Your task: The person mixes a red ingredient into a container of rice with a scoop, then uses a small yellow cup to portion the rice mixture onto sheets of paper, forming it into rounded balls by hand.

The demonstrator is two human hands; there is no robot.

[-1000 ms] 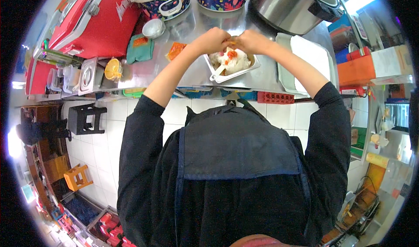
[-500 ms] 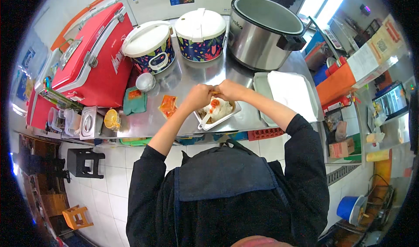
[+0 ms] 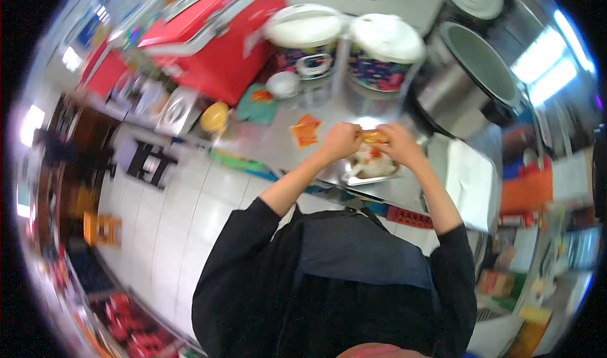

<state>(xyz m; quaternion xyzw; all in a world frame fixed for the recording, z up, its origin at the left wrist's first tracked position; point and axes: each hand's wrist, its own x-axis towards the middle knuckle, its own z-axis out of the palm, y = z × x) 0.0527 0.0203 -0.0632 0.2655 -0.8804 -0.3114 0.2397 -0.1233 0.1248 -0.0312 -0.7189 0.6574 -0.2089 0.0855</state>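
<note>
Over the far side of a white takeaway tray (image 3: 372,181), my left hand (image 3: 342,141) and my right hand (image 3: 401,145) are closed and close together. Between their fingers is a small yellow-orange thing (image 3: 375,137), too blurred to name. White rice (image 3: 379,165) with a dab of red sauce lies in the tray, and a white plastic spoon (image 3: 356,168) rests at its left side. Left of my left hand, an orange-red sauce packet (image 3: 306,130) lies flat on the steel table (image 3: 284,146).
Behind stand two patterned pots with white lids (image 3: 303,26) (image 3: 387,39) and a large steel cooker (image 3: 458,80). At left are a red cooler box (image 3: 221,54), a green cloth (image 3: 256,111) and a yellow bowl (image 3: 215,118). White foam lids (image 3: 471,184) lie at right.
The view has turned and shifted, so the table appears tilted and farther right. My hands stay over the tray, now slightly farther apart, with more of the yellow-orange thing showing.
</note>
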